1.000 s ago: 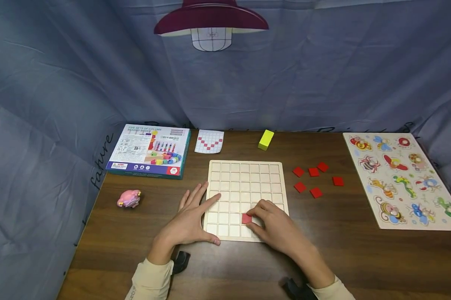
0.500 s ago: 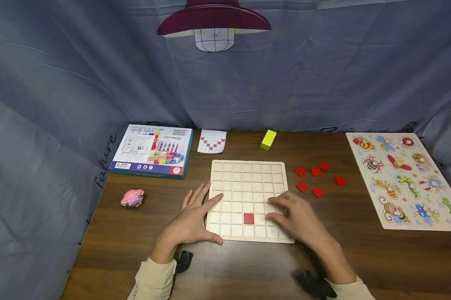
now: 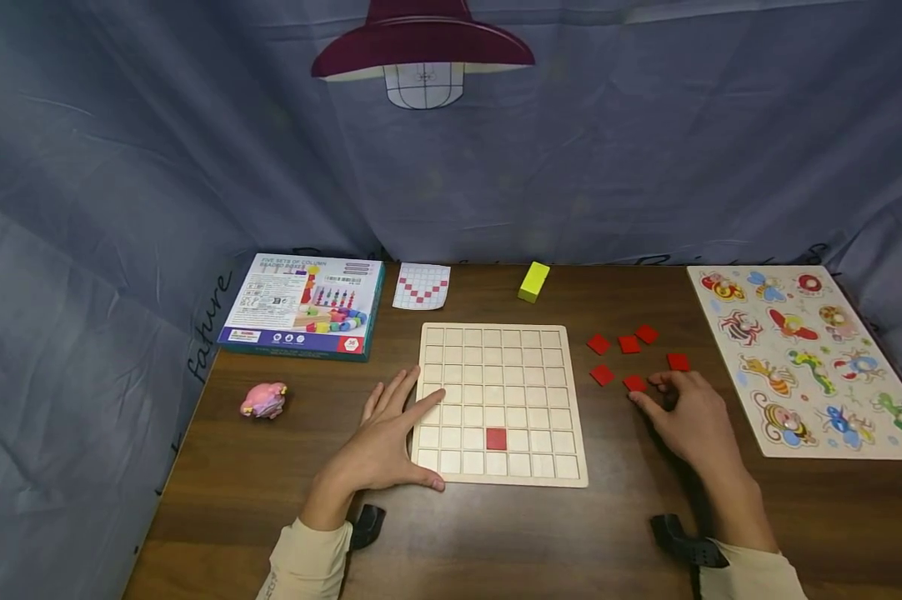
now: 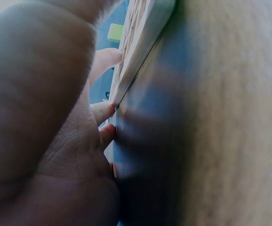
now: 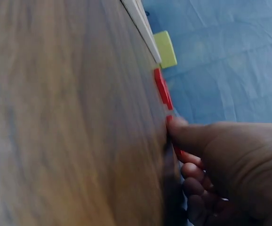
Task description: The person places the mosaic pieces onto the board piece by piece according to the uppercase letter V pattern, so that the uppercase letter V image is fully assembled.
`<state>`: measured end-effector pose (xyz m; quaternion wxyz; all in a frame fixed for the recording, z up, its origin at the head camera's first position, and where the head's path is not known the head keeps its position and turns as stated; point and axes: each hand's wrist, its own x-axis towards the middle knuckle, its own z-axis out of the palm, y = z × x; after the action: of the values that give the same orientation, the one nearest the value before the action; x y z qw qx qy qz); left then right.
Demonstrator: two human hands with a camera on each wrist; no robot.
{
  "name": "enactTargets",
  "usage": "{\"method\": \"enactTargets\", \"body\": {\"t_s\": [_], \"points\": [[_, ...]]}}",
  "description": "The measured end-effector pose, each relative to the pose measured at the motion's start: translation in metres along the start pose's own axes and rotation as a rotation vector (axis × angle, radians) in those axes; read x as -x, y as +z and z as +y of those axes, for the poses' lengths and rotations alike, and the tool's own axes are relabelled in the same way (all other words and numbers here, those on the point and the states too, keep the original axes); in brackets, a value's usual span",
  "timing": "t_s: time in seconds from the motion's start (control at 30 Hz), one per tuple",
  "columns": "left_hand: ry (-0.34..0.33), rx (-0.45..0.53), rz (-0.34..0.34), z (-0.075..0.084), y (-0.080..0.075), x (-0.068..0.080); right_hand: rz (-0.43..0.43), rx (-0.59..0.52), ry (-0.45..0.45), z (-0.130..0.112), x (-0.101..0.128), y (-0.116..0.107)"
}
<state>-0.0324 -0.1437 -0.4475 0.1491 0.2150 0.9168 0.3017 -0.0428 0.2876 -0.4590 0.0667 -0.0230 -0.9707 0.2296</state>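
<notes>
My left hand (image 3: 376, 446) lies spread at the left side of a light wooden grid board (image 3: 577, 477), thumb at its front edge and a forefinger over its left cells. In the left wrist view, fingertips (image 4: 107, 134) meet the board's side (image 4: 138, 56). One red square tile (image 3: 496, 439) sits in a cell near the front. Right of the board, my right hand (image 3: 694, 421) has thumb and forefinger at the edges of a loose red tile (image 3: 634, 383), which lies on the table. In the right wrist view the thumb (image 5: 188, 134) touches red; the other fingers curl beneath.
Several more red tiles (image 3: 598, 343) lie between the board and an insect picture puzzle (image 3: 751, 400). Behind the board are a pattern card (image 3: 421, 287) and a yellow block (image 3: 533, 282). A toy box (image 3: 301, 304) and a pink figurine (image 3: 263, 401) stand at left.
My right hand let go of the red tile in the board's cell and moved right to a loose red tile beside the board. My left hand has stayed at the board's left edge.
</notes>
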Motion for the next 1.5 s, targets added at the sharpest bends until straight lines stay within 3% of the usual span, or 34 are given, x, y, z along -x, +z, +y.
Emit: {"method": "enactTargets", "body": {"t_s": [0.53,0.67,0.83,1.13,1.5], "points": [[-0.043,0.002,-0.035,0.002,0.006,-0.004,-0.052,-0.008,-0.088,0.005,0.003,-0.007],[-0.050,-0.002,-0.033,0.002,0.004,-0.005,-0.023,-0.054,-0.146,-0.016,0.000,-0.007],[-0.064,-0.011,-0.049,0.001,0.001,-0.004,-0.027,-0.095,-0.242,-0.060,0.001,0.002],[-0.050,-0.009,-0.029,-0.001,-0.001,-0.005,-0.151,-0.111,-0.409,-0.129,0.008,0.036],[-0.048,-0.027,-0.032,-0.001,0.000,-0.001,-0.209,-0.066,-0.471,-0.163,0.013,0.067]]}}
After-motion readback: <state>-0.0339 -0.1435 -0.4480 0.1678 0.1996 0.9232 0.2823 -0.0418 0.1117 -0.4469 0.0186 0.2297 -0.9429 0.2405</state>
